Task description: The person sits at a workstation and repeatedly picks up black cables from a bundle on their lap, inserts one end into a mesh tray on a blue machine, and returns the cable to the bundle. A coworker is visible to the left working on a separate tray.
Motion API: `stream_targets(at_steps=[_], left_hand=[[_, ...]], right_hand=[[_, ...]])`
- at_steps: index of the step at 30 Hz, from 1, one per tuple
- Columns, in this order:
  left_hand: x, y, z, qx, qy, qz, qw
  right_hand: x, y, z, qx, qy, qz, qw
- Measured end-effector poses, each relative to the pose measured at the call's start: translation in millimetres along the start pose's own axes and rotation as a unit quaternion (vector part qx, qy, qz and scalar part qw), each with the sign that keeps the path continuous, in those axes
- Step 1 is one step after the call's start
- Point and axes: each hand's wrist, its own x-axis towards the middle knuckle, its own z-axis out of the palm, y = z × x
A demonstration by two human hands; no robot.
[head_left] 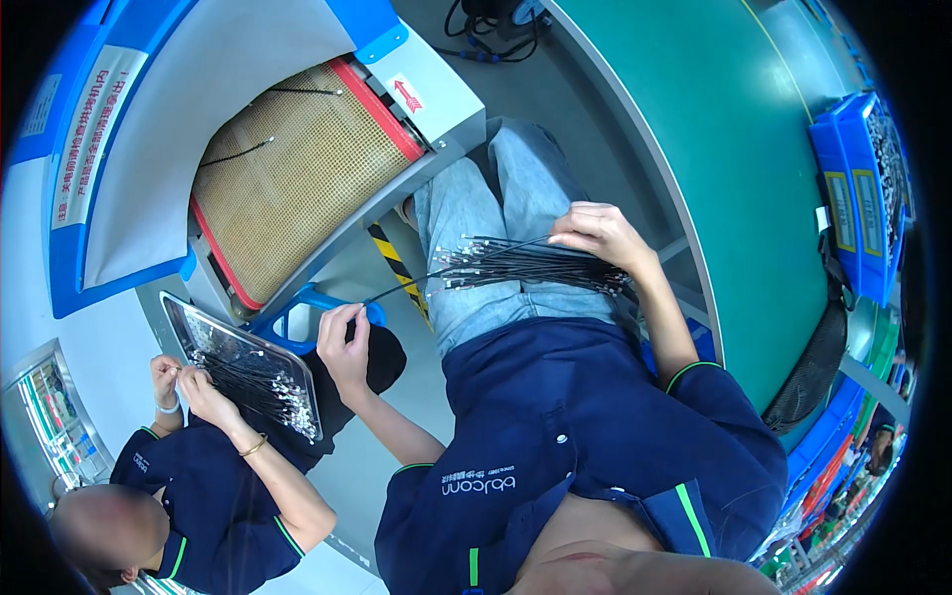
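A single thin black cable (416,282) is stretched slantwise across my thighs between my two hands. My left hand (343,349) is closed, pinching the cable's lower-left end between thumb and fingertips. At the other end, my right hand (599,236) has its fingers closed on the same cable, just above the bundle. Across my lap lies that bundle of black cables (535,268) with small pale connectors at the ends. Some of its right end passes under my right wrist.
At upper left, a mesh conveyor belt (307,178) with red edges carries two black cables under a blue-and-white hood (198,119). A co-worker at left handles cables over a tray (310,382). A green table (724,188) with a blue bin (855,198) stands on my right.
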Motion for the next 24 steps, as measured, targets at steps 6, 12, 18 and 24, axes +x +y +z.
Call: stream_targets(at_steps=[6,12,18,24], left_hand=[[-1.4,-0.2,-2.2,0.0,0.005,0.004,1.0],[-2.9,2.9,-2.5,-0.006,0.008,-0.003,1.0],[-5.2,2.3,-4.5,-0.001,0.012,-0.004,1.0],[-6.0,3.5,-4.6,0.005,0.011,-0.004,1.0]], right_hand=[[2.7,-4.4,-1.9,-0.001,0.02,-0.027,0.999],[0.1,-4.7,0.9,0.02,0.018,0.019,0.999],[1.8,-7.0,-1.1,0.02,0.008,-0.016,1.0],[-1.5,-1.0,-0.5,-0.002,0.002,-0.045,0.999]])
